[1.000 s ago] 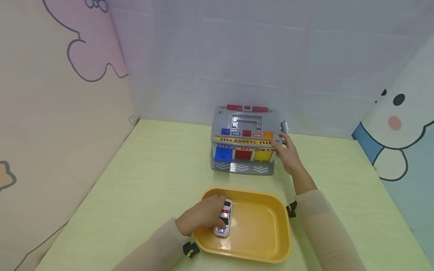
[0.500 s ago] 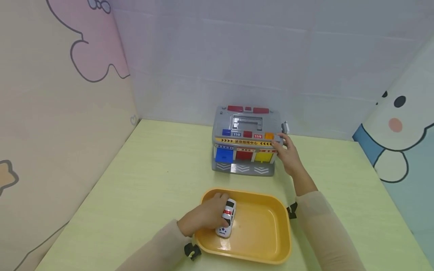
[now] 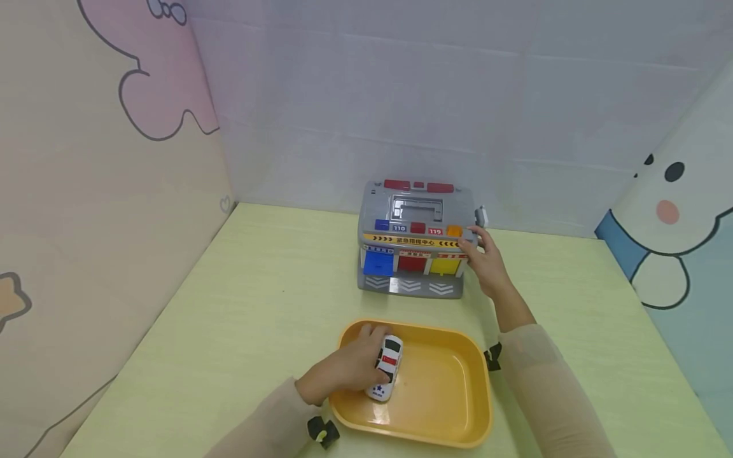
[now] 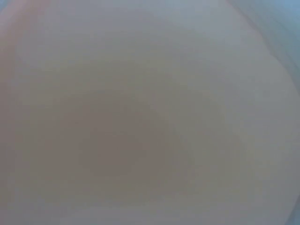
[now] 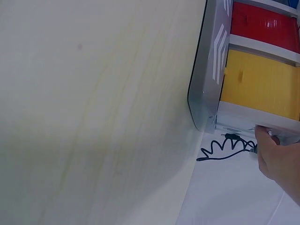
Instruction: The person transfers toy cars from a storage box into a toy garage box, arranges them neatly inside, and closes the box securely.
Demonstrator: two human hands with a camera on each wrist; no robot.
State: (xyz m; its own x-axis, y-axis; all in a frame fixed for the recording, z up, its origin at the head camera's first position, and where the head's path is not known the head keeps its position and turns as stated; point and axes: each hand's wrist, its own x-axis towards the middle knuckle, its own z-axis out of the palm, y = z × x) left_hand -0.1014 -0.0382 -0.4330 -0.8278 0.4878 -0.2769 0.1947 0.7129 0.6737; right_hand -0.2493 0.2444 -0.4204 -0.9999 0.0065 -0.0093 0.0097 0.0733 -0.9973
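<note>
A white toy police car (image 3: 390, 360) with a red roof bar and dark windows is inside the yellow tray (image 3: 438, 439), near its left side. My left hand (image 3: 357, 361) grips it from the left, with the thumb near the star-marked end and the fingers at the far end. Behind the tray stands a grey toy garage (image 3: 409, 289) with blue, red and yellow doors; the blue one sticks out. My right hand (image 3: 487, 262) holds the garage's right front corner, under the roof edge. The left wrist view is a blur.
Beside the garage's right side, a black coiled cord (image 5: 229, 146) shows in the right wrist view. A small grey-and-white piece (image 3: 481, 215) juts from the garage's right end. The green table (image 3: 275, 305) meets cloth walls at the back and sides.
My left hand has shifted the toy police car slightly right within the tray and turned its roof more toward the head camera. The right hand and garage have stayed in place.
</note>
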